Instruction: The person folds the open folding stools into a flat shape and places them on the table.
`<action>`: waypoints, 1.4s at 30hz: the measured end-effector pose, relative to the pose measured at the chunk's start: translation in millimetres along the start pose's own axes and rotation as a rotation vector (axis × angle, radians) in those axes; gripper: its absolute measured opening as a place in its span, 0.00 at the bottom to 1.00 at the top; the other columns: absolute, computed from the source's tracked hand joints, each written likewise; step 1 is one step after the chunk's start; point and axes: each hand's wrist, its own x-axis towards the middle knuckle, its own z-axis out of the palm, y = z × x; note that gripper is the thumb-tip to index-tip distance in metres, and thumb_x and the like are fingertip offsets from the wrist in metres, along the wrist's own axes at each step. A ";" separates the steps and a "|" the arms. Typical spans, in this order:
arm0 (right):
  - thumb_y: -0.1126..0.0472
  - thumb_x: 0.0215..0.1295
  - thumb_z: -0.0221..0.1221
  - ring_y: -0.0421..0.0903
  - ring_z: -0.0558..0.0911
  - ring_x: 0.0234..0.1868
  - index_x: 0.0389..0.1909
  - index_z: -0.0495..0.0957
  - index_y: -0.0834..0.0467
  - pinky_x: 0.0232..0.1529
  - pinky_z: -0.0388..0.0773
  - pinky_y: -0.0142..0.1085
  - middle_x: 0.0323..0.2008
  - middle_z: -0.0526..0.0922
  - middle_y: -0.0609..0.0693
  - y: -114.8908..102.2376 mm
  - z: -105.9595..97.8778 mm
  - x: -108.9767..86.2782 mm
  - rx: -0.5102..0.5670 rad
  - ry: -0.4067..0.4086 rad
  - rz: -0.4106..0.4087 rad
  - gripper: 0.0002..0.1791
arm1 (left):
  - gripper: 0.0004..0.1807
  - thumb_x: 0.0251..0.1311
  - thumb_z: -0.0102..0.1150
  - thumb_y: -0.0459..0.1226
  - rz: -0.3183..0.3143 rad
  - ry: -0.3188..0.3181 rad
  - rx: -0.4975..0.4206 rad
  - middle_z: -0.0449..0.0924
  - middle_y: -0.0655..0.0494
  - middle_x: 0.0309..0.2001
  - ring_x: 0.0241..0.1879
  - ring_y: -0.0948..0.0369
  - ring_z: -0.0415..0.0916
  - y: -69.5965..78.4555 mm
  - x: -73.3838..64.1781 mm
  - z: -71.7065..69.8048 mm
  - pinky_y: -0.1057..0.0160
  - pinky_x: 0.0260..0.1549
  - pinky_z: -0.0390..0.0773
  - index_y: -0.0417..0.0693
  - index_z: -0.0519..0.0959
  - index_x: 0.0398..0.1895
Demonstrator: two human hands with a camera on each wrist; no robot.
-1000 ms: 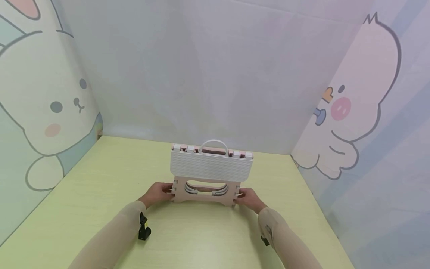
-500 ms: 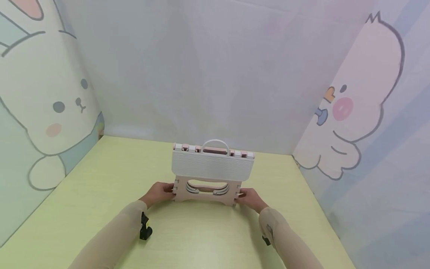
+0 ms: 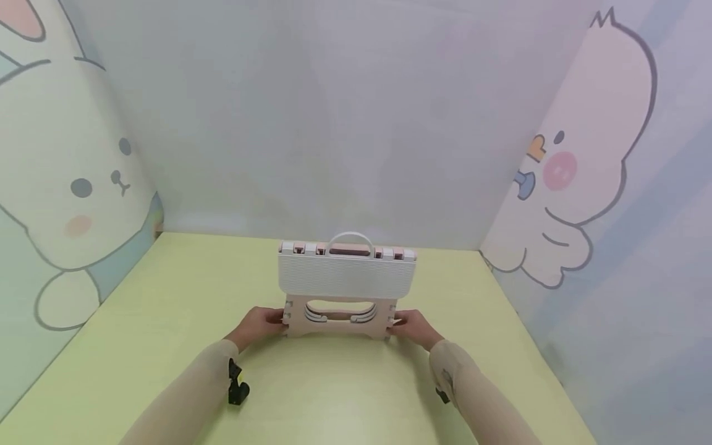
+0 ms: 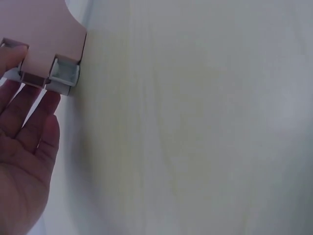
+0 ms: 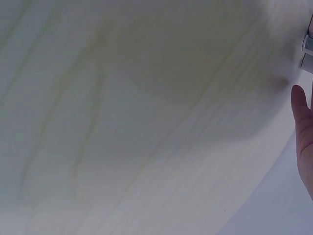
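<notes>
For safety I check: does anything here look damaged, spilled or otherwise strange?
Nothing stands out: the folding stool is upright between the left hand and right hand, with no visible damage or spill on the table.

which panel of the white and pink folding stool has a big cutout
The lower pale pink plastic panel: its wide opening sets it apart from the white textured rectangular panel above.

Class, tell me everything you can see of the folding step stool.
The folding step stool, apparently plastic, looks folded and standing upright on the pale yellow table. A white, textured seat panel hangs over a cut-out pink leg panel; a white carry handle arches above. The left hand and right hand hold its lower sides.
</notes>
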 end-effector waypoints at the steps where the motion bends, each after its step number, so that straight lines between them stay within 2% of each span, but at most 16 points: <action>1: 0.64 0.55 0.67 0.49 0.83 0.40 0.49 0.80 0.67 0.41 0.77 0.41 0.42 0.85 0.59 -1.4 0.0 0.3 -0.002 -0.001 0.005 0.20 | 0.26 0.56 0.65 0.35 0.002 0.003 -0.009 0.79 0.35 0.49 0.51 0.43 0.77 -0.9 -0.8 -0.1 0.48 0.48 0.75 0.28 0.74 0.56; 13: 0.64 0.55 0.67 0.50 0.83 0.40 0.47 0.81 0.67 0.43 0.78 0.43 0.42 0.84 0.59 -4.6 1.0 0.3 -0.020 0.022 0.017 0.19 | 0.26 0.57 0.65 0.37 0.021 0.015 -0.040 0.79 0.34 0.50 0.52 0.41 0.75 -2.4 -1.4 -2.2 0.48 0.49 0.75 0.27 0.75 0.54; 18: 0.64 0.55 0.67 0.49 0.83 0.39 0.46 0.82 0.67 0.43 0.78 0.43 0.41 0.85 0.59 -2.0 2.4 0.0 -0.010 0.047 0.043 0.17 | 0.27 0.57 0.66 0.42 0.070 -0.003 -0.029 0.80 0.36 0.48 0.50 0.44 0.77 -2.4 -2.6 -4.3 0.49 0.46 0.76 0.29 0.76 0.53; 21: 0.65 0.55 0.67 0.49 0.82 0.39 0.45 0.82 0.67 0.43 0.77 0.44 0.41 0.85 0.58 -2.4 2.9 -0.3 0.006 0.055 0.058 0.16 | 0.26 0.57 0.66 0.39 0.041 0.003 -0.027 0.80 0.36 0.49 0.51 0.43 0.77 -0.6 -3.1 -2.5 0.49 0.48 0.76 0.29 0.76 0.53; 22: 0.65 0.55 0.66 0.49 0.82 0.39 0.45 0.82 0.67 0.43 0.77 0.44 0.41 0.85 0.58 -2.7 3.0 -0.4 0.007 0.055 0.053 0.16 | 0.25 0.57 0.66 0.38 0.013 0.008 -0.029 0.79 0.36 0.49 0.52 0.42 0.76 0.7 -3.1 -1.6 0.47 0.49 0.74 0.28 0.76 0.53; 25: 0.65 0.55 0.66 0.48 0.82 0.39 0.44 0.82 0.67 0.43 0.77 0.43 0.40 0.85 0.58 -4.6 2.6 0.1 0.008 0.056 0.037 0.15 | 0.24 0.57 0.65 0.35 -0.012 0.020 -0.018 0.79 0.35 0.49 0.52 0.42 0.75 1.7 -2.3 -0.7 0.47 0.50 0.74 0.27 0.76 0.53; 32: 0.66 0.55 0.67 0.47 0.82 0.39 0.42 0.83 0.68 0.44 0.76 0.43 0.39 0.85 0.58 -4.8 3.0 2.0 0.027 0.071 0.039 0.14 | 0.23 0.58 0.65 0.35 -0.036 0.042 -0.023 0.79 0.35 0.50 0.53 0.41 0.74 -1.3 0.0 1.3 0.46 0.51 0.73 0.28 0.76 0.53; 39: 0.67 0.54 0.67 0.50 0.82 0.43 0.43 0.82 0.68 0.47 0.75 0.44 0.41 0.85 0.59 0.2 7.5 2.2 0.089 0.097 0.043 0.15 | 0.22 0.58 0.65 0.35 -0.016 0.081 -0.062 0.79 0.35 0.49 0.51 0.42 0.76 -7.9 -0.8 6.2 0.48 0.49 0.75 0.28 0.77 0.51; 42: 0.67 0.54 0.66 0.52 0.82 0.46 0.46 0.81 0.68 0.49 0.75 0.45 0.43 0.84 0.60 -1.7 8.2 1.8 0.118 0.093 0.039 0.17 | 0.21 0.58 0.65 0.34 0.003 0.090 -0.061 0.79 0.35 0.48 0.50 0.42 0.77 -7.2 0.1 6.7 0.49 0.48 0.76 0.27 0.77 0.50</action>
